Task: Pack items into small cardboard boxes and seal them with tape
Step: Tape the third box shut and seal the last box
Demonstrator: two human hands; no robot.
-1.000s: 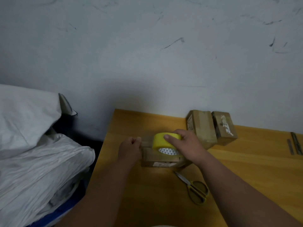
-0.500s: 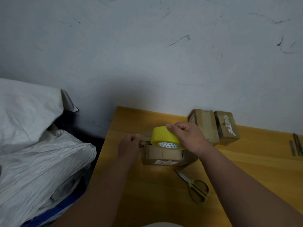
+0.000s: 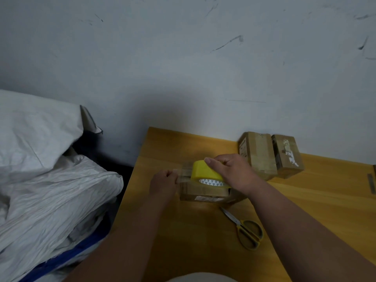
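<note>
A small cardboard box (image 3: 203,193) lies on the wooden table (image 3: 305,200) in front of me. My right hand (image 3: 234,171) grips a yellow tape roll (image 3: 204,174) held just above the box's top. My left hand (image 3: 163,182) pinches the free end of the clear tape strip (image 3: 184,174), which stretches from the roll toward the box's left end. The far side of the box is hidden behind the roll and my hands.
Two taped cardboard boxes (image 3: 258,154) (image 3: 286,155) stand against the wall at the back right. Yellow-handled scissors (image 3: 246,231) lie on the table near the box. White sacks (image 3: 46,180) are piled left of the table edge.
My right hand has lifted and tilted the tape roll and shifted it slightly right. A short clear strip now spans between the roll and my left hand.
</note>
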